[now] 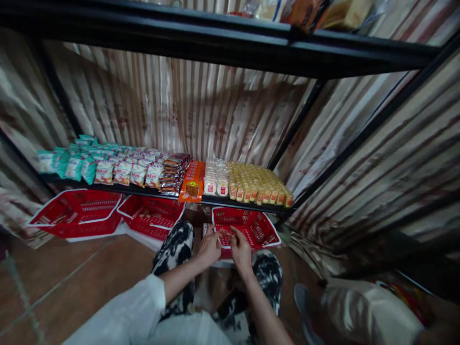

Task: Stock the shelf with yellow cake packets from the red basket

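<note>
Both hands meet over the near rim of a red plastic basket (264, 232) with white handles, just below the low shelf. My left hand (210, 246) has its fingers curled in a pinch pointing right. Close beside it, my right hand (240, 249) is also closed, thumb and fingers bent towards the left one. Whatever lies between the fingertips is too small and dark to make out. On the shelf above the basket stand rows of small yellow packs (258, 184) and white round packs (216, 179), with an orange packet (193, 182) to their left.
Further left on the shelf (244, 206) are dark wrapped bars (174, 172), white snack bags (138, 172) and teal bags (74, 165). Two more red baskets (75, 225) stand on the floor; the middle basket (153, 230) holds several small pieces. An upper shelf (179, 36) crosses overhead.
</note>
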`<state>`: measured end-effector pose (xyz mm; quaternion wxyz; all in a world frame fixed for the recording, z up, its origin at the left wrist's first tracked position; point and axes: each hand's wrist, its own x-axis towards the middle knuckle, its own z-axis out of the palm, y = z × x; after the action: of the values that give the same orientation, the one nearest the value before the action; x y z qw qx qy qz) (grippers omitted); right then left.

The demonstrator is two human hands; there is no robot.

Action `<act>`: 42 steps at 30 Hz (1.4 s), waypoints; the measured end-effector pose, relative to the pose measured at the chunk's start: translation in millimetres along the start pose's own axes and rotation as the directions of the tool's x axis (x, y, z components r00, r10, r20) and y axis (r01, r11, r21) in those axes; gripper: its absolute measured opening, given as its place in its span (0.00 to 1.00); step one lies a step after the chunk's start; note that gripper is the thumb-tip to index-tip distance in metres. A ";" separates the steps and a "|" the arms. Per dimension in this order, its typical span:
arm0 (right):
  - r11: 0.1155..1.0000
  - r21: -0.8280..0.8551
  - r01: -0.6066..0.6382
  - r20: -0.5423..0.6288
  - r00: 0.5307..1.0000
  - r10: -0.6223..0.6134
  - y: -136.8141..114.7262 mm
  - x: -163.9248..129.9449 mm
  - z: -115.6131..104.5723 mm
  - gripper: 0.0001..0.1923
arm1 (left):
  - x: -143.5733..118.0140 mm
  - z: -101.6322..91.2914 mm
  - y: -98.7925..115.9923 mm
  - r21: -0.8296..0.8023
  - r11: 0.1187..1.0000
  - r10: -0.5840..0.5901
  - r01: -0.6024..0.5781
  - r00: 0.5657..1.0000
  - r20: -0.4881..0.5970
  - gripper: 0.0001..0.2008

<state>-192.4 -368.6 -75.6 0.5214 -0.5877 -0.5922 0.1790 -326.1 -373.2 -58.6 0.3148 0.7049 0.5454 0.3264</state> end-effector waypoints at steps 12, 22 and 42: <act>0.977 0.142 -0.159 -0.130 0.975 0.178 -32.1 -20.4 -41.8 0.24 | -21.0 3.9 5.0 -0.074 0.997 0.029 -0.025 0.998 0.051 0.17; 0.919 0.274 -0.284 -0.138 0.934 0.329 -5.9 -54.4 -10.1 0.25 | -31.3 -34.9 -33.6 -0.023 0.999 -0.042 0.039 0.987 -0.158 0.17; 0.886 0.319 -0.336 -0.019 0.933 0.361 -1.7 -5.0 114.0 0.24 | -34.4 -138.4 -139.1 -0.078 0.991 -0.133 0.110 0.891 -0.434 0.13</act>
<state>-288.8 -327.7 -121.0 0.5893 -0.6015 -0.4207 0.3374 -522.3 -365.8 -92.4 0.2220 0.5697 0.6365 0.4701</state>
